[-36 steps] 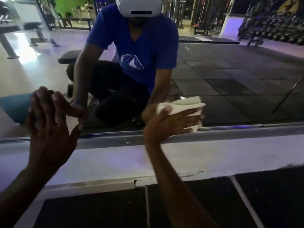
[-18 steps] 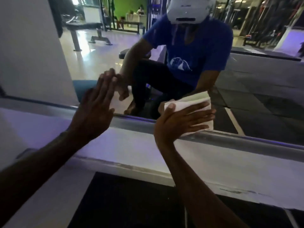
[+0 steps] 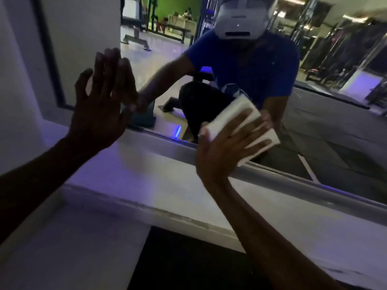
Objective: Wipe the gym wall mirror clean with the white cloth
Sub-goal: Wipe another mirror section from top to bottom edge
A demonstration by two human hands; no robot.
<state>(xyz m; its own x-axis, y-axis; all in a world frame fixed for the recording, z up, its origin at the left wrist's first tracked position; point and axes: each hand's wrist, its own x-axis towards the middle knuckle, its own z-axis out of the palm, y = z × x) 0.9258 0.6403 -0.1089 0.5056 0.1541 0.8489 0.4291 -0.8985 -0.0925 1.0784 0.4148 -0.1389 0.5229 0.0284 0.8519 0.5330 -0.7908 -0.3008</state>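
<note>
I press my right hand [image 3: 225, 152] flat against the folded white cloth [image 3: 240, 124], my fingers [image 3: 256, 133] spread straight across its back so the grip is wide and pinning the cloth rather than curling round it. My thumb lies at the cloth's left end. The cloth lies tilted against the lower part of the large glass gym wall mirror [image 3: 335, 143], its lower corner reaching down to the grey metal bottom frame of the mirror [image 3: 167, 143].

My left hand [image 3: 100, 105] is raised to the left of the cloth, well apart from it, palm toward the glass with the fingers straight and close together; its grip is wide and holds nothing. Its fingertips sit at the mirror's left edge, where the reflected fingers meet them, though I cannot tell for sure whether the palm touches the glass.

The frame runs slanted from upper left to lower right. Below it is a pale painted wall ledge [image 3: 146, 185], and under that a dark rubber floor mat [image 3: 188, 264]. To the left of the mirror stands a white wall panel [image 3: 83, 28].

In the glass I see my own reflection: a crouching figure in a blue short-sleeved shirt [image 3: 251, 65] wearing a white head-mounted camera unit [image 3: 238, 24], with benches, a green wall and racks of gym equipment behind, all blurred.
</note>
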